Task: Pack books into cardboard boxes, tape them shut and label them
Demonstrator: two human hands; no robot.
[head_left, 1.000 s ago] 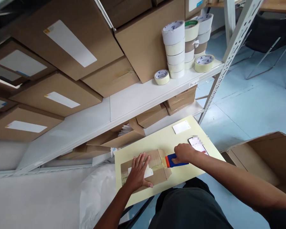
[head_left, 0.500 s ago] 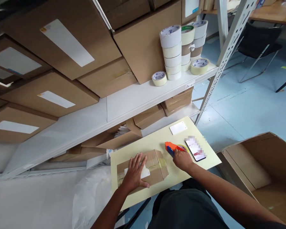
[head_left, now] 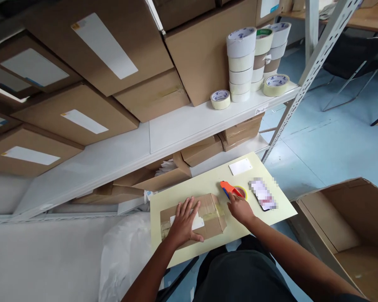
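My left hand (head_left: 185,222) lies flat with spread fingers on a small cardboard box (head_left: 212,218). The box is closed with tape across its right end, and a white label (head_left: 198,222) on top shows partly under the hand. An orange and blue tape dispenser (head_left: 228,187) with a yellow-rimmed roll rests on the table to the right of the box. My right hand (head_left: 241,209) is at the dispenser's near side, its index finger stretched out against it and the other fingers partly hidden. It appears loosened from the dispenser.
On the pale yellow table (head_left: 271,222) lie a white card (head_left: 241,166) and a phone (head_left: 262,193). Behind, a shelf (head_left: 182,130) bears large cartons (head_left: 211,54) and stacked tape rolls (head_left: 241,67). A big open carton (head_left: 327,226) stands at right, clear plastic (head_left: 122,256) at left.
The tape dispenser shows more beside my right hand, whose grip has loosened. My left hand stays on the box. The whole view has shifted slightly.
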